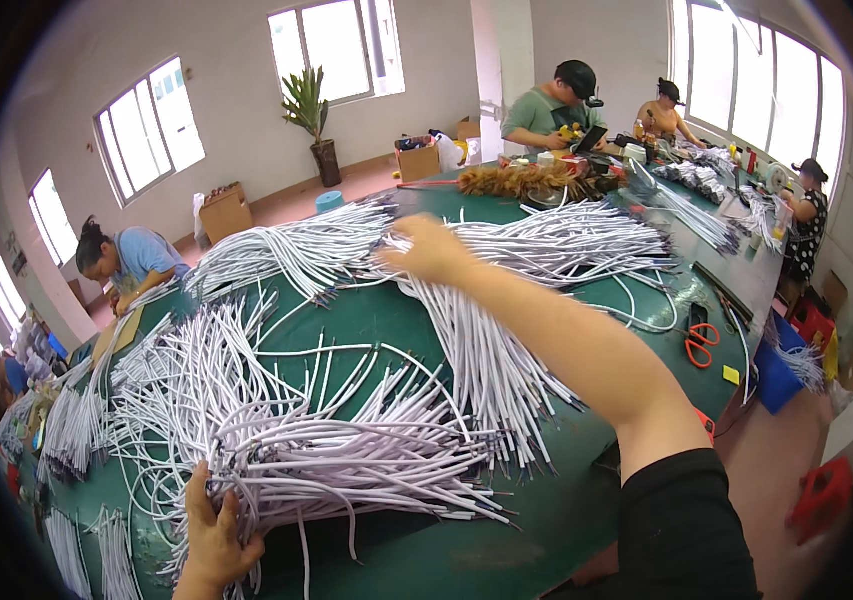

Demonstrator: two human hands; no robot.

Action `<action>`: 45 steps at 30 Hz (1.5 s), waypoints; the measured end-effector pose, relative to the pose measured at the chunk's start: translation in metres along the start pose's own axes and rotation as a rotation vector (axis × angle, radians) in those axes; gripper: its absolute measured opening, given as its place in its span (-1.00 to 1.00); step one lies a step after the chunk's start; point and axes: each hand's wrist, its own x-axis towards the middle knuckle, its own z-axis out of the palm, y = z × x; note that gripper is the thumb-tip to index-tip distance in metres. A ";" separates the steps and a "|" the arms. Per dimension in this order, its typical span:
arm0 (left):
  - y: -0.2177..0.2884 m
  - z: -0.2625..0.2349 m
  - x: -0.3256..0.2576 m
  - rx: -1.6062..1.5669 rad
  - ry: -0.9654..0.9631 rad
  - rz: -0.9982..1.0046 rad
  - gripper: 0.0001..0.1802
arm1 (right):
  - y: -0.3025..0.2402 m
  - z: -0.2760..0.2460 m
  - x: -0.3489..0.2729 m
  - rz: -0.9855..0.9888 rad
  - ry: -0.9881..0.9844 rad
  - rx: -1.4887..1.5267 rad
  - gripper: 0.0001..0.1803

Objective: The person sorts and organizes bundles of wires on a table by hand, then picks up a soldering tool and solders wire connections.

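White cables (347, 455) with dark ends lie in a thick, loose pile across the near part of the green table. At the left end of this pile, my left hand (215, 530) has its thumb and fingers closed on some of the cables. My right hand (432, 250) reaches across to the far bundles and is smeared by motion, so its fingers cannot be made out. Close by it, one cable bundle (297, 245) stretches left, another bundle (567, 240) stretches right, and a third bundle (487, 360) hangs toward me.
Orange-handled scissors (702, 340) and a yellow tag (732, 375) lie near the table's right edge. Beyond that edge stand a blue bin (785, 375) and a red container (820, 495). A brown fluffy duster (527, 180) lies at the back. Several people work around the table.
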 end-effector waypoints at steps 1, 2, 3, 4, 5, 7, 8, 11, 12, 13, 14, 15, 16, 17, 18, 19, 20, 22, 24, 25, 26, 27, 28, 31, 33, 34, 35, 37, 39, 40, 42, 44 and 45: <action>-0.002 -0.001 -0.004 -0.002 -0.007 -0.017 0.25 | 0.016 -0.012 0.014 0.168 -0.061 -0.186 -0.28; -0.002 -0.002 -0.004 0.000 -0.018 -0.012 0.23 | 0.041 -0.016 0.019 0.215 -0.055 -0.313 -0.25; 0.000 -0.001 -0.001 -0.001 -0.026 -0.003 0.22 | 0.064 -0.013 0.024 0.264 -0.045 -0.442 -0.21; 0.006 0.003 0.003 0.003 0.096 -0.004 0.03 | 0.069 -0.004 0.024 0.265 -0.054 -0.447 -0.21; 0.002 0.006 -0.001 -0.006 0.094 -0.008 0.03 | 0.074 0.008 0.021 0.297 -0.112 -0.532 -0.19; -0.003 0.010 -0.014 -0.034 -0.073 -0.150 -0.18 | 0.082 0.014 0.023 0.331 -0.181 -0.622 -0.16; -0.002 0.008 -0.014 -0.049 -0.053 -0.124 -0.10 | 0.082 0.008 0.029 0.350 -0.204 -0.604 -0.14; -0.003 0.002 -0.020 -0.097 -0.074 -0.141 -0.09 | 0.081 -0.021 0.042 0.378 -0.340 -0.540 -0.21; -0.003 -0.002 -0.018 -0.086 -0.106 -0.136 -0.12 | 0.089 -0.031 0.044 0.386 -0.416 -0.385 -0.28; -0.004 -0.007 -0.015 -0.087 -0.099 -0.138 -0.12 | 0.098 -0.038 0.045 0.386 -0.491 -0.224 -0.34; -0.003 -0.011 -0.013 -0.118 -0.151 -0.147 -0.12 | 0.109 -0.046 0.039 0.463 -0.448 -0.043 -0.41; -0.002 -0.018 -0.009 -0.148 -0.201 -0.156 -0.13 | 0.118 -0.052 0.033 0.536 -0.401 0.139 -0.46; 0.002 -0.028 -0.001 -0.228 -0.209 -0.168 -0.15 | 0.122 -0.051 0.025 0.551 -0.327 0.238 -0.48; -0.001 -0.039 0.002 -0.224 -0.205 -0.167 -0.15 | 0.119 -0.052 0.021 0.573 -0.311 0.281 -0.48; -0.004 -0.050 0.004 -0.221 -0.164 -0.110 -0.18 | 0.115 -0.056 0.020 0.546 -0.308 0.301 -0.52; -0.005 -0.061 0.006 -0.220 -0.123 -0.047 -0.22 | 0.112 -0.063 0.017 0.523 -0.301 0.318 -0.55; -0.001 -0.072 0.007 -0.282 -0.089 -0.124 -0.28 | 0.117 -0.069 0.015 0.522 -0.292 0.318 -0.55; -0.003 -0.094 0.010 -0.327 -0.020 -0.132 -0.29 | 0.121 -0.082 0.014 0.420 -0.172 0.576 -0.65; 0.005 -0.115 0.019 -0.524 0.048 -0.206 -0.28 | 0.119 -0.096 0.008 0.378 -0.134 0.627 -0.69; 0.011 -0.122 0.027 -0.506 0.054 -0.208 -0.28 | 0.108 -0.098 0.008 0.343 -0.114 0.675 -0.74; 0.016 -0.128 0.038 -0.585 0.022 -0.166 -0.29 | 0.096 -0.102 0.011 0.299 -0.120 0.710 -0.76; 0.026 -0.136 0.055 -0.669 -0.010 -0.115 -0.30 | 0.087 -0.112 0.016 0.198 -0.101 0.686 -0.84; 0.038 -0.143 0.086 -0.617 -0.141 -0.077 -0.35 | 0.066 -0.118 0.021 0.154 -0.049 0.692 -0.85; 0.072 -0.124 0.180 -0.610 -0.177 0.003 -0.55 | -0.007 -0.153 0.030 -0.006 0.086 0.771 -0.88; 0.080 -0.116 0.231 -0.534 -0.161 -0.098 -0.36 | -0.079 -0.175 0.033 -0.067 0.123 0.784 -0.78; 0.080 -0.107 0.260 -0.581 -0.154 -0.120 -0.31 | -0.104 -0.184 0.032 -0.115 0.086 0.882 -0.79; 0.084 -0.108 0.283 -0.625 -0.143 -0.140 -0.27 | -0.130 -0.191 0.028 -0.141 0.079 0.890 -0.79; 0.114 -0.123 0.318 -1.101 -0.053 -0.170 -0.38 | -0.168 -0.192 0.015 -0.156 0.146 0.887 -0.79; 0.119 -0.130 0.327 -1.254 -0.003 -0.138 -0.46 | -0.187 -0.188 0.000 -0.155 0.151 0.887 -0.78; 0.123 -0.135 0.328 -1.417 0.032 -0.093 -0.53 | -0.190 -0.189 -0.005 -0.160 0.161 0.757 -0.72; 0.125 -0.152 0.314 -1.432 0.054 -0.142 -0.61 | -0.181 -0.191 -0.014 -0.244 0.139 0.524 -0.24; 0.120 -0.169 0.301 -1.433 0.119 -0.191 -0.68 | -0.164 -0.182 -0.036 -0.284 0.087 0.551 -0.04; 0.107 -0.176 0.294 -1.418 0.135 -0.215 -0.68 | -0.160 -0.162 -0.042 -0.310 0.023 0.585 0.16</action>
